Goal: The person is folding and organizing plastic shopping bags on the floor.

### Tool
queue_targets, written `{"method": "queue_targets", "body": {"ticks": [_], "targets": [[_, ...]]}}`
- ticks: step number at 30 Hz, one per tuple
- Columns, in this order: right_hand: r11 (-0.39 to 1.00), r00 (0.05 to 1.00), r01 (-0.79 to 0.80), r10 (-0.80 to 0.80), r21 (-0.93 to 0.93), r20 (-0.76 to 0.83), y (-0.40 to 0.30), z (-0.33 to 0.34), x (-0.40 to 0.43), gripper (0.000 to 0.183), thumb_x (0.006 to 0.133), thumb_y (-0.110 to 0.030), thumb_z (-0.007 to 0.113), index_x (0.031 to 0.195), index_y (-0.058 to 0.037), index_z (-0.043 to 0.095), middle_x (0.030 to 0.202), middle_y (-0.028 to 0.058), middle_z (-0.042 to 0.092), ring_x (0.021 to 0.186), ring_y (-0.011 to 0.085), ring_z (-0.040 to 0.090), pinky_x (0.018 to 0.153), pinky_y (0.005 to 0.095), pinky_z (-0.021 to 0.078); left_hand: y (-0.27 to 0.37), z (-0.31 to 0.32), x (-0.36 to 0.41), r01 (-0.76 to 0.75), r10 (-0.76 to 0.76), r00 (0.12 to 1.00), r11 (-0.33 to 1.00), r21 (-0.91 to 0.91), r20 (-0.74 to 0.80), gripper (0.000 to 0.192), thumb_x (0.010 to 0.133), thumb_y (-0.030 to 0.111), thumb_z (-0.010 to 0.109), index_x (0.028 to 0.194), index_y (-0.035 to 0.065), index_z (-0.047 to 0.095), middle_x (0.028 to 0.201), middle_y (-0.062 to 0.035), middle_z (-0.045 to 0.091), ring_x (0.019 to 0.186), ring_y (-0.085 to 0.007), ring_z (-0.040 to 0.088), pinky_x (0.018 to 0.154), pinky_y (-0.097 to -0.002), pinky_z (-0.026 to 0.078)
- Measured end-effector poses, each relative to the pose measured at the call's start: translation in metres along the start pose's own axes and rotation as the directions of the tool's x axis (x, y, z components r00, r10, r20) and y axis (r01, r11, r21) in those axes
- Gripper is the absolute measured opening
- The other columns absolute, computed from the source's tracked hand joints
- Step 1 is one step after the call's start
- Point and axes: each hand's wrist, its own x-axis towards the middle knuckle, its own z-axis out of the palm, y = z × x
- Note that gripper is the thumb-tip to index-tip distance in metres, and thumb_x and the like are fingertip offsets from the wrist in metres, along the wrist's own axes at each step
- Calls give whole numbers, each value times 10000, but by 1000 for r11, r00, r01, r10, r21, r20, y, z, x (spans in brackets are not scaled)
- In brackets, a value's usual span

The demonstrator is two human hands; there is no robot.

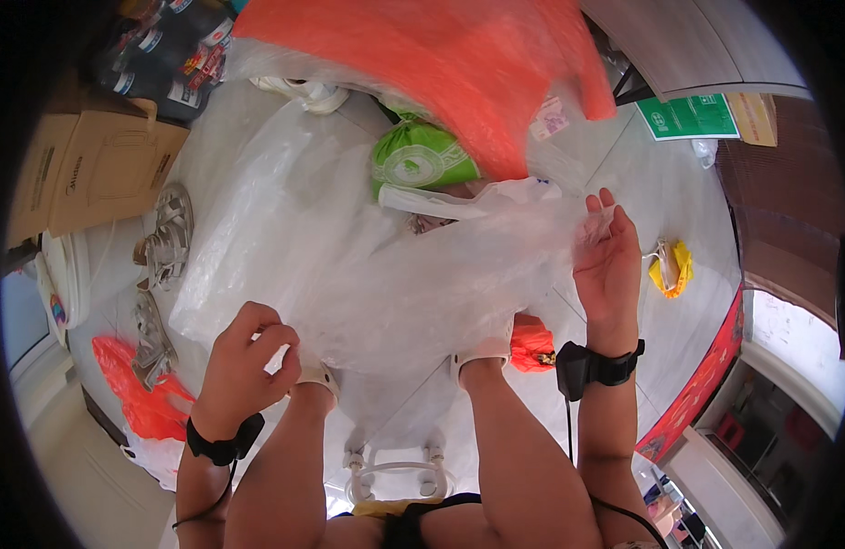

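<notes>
A large clear plastic bag [381, 288] spreads across the floor in front of my legs and over my feet. At its right end my right hand [606, 264] is palm up, with a fold of the film between thumb and fingers. My left hand [251, 364] is at the bag's near left edge, fingers curled towards the thumb; whether film is pinched there is hidden. Beyond the bag sit a tied green bag [422, 156] and a white plastic bag [450, 202] with a handle. A big red plastic sheet or bag [409, 55] lies farther off.
Cardboard boxes [110, 175], dark bottles [168, 62] and grey sandals [167, 237] line the left. Red plastic bags lie by my left arm [137, 388] and right foot [531, 343]. A small yellow bag [672, 269] lies right. White stool legs [398, 470] stand below me.
</notes>
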Motion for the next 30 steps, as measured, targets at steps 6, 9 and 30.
{"method": "queue_targets", "body": {"ticks": [6,9,30], "targets": [[999,986,-38,40,-18,163,-22,-33,29,364,976,-251,492,1243,-4,477,1181,111,590,870,98,615,758,225,504,-17,-13,-11,-73,75,996,995,61,-47,154,662,28,708,754,52,587,909,-89,549,760,-255,583,616,-332,485],[994,994,-83,87,-67,71,-25,-3,26,333,977,-250,503,1194,2,519,1175,108,611,825,70,622,668,171,496,-21,-15,-27,-74,74,997,997,-23,-12,181,654,72,743,721,58,576,917,-99,549,816,-265,567,659,-336,473],[912,907,35,143,-408,396,24,55,53,447,955,-370,521,1159,27,497,1053,122,607,1015,206,598,881,346,484,-54,-44,-22,51,-709,701,147,-988,-70,141,938,154,465,1056,91,511,914,14,561,806,-80,539,735,-242,456]]}}
